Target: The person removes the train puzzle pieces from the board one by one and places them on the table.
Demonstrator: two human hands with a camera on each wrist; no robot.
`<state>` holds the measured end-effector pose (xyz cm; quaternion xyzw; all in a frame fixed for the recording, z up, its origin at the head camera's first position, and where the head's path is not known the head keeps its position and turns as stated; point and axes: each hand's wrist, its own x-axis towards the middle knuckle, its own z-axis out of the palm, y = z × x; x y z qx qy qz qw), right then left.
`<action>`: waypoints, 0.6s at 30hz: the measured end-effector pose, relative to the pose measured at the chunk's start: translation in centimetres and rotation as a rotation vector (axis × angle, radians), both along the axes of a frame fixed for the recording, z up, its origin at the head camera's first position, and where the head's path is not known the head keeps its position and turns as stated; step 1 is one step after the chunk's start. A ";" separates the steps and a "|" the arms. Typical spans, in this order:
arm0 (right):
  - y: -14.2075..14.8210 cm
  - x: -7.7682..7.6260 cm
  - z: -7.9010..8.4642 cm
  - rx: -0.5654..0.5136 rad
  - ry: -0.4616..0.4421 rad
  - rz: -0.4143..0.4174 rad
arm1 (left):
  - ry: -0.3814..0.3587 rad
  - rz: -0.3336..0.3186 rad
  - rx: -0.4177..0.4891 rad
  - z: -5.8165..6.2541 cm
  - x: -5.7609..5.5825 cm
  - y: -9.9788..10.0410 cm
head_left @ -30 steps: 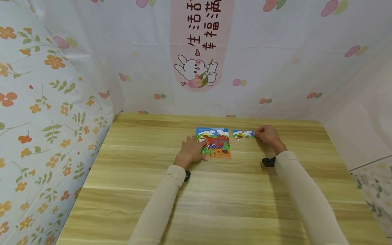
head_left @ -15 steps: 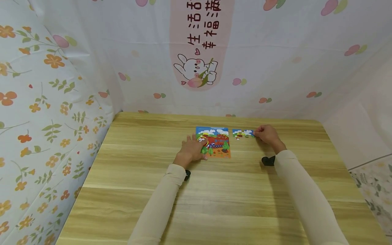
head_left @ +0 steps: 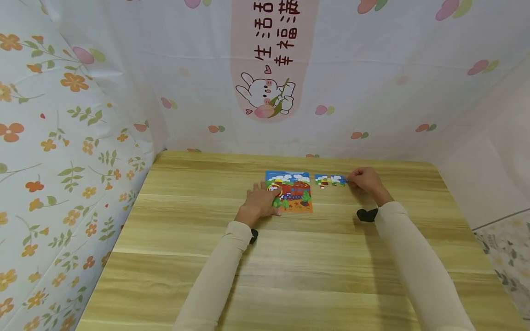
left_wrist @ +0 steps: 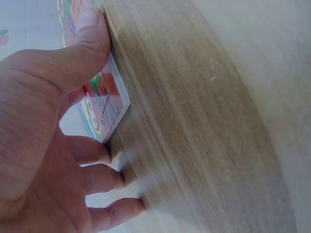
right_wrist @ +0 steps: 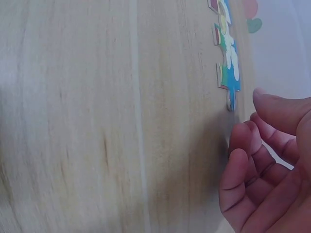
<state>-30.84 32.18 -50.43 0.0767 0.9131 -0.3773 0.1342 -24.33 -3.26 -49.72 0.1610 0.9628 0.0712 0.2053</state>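
Red-train puzzle board [head_left: 298,192] lay partly beneath our spread left hand [head_left: 261,201].
We rested its thumb [left_wrist: 90,36] there, outer fingers [left_wrist: 119,213] on the worktop [head_left: 306,262], probably for steadiness; our right hand [head_left: 367,180], loosely curled and empty, hung just beside the puzzle strip [head_left: 334,179], laid between both hands, likely for easy reach.

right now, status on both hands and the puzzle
Left hand rests on train picture, hiding its lower-left part. Right hand beside puzzle strip, nothing seen in its grip. Strip lies right of picture, apart.

Plain cream long sleeves [head_left: 216,276]; small black wrist-worn devices [head_left: 366,215].
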 end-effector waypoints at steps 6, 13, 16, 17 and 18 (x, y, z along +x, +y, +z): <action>-0.9 -0.2 0.5 0.027 0.045 0.002 | 0.004 0.001 0.001 -0.2 0.0 0.0; -3.1 -0.4 0.8 0.014 0.077 0.066 | 0.008 -0.004 -0.003 -0.3 0.1 0.0; -4.0 -0.5 0.8 -0.012 0.077 0.098 | 0.001 0.002 -0.001 -0.2 0.1 0.0; -4.3 -0.5 0.8 -0.019 0.078 0.109 | -0.001 0.005 0.000 -0.2 0.1 0.0; -4.5 -0.5 0.8 -0.024 0.077 0.121 | -0.003 0.007 0.001 -0.1 0.1 0.0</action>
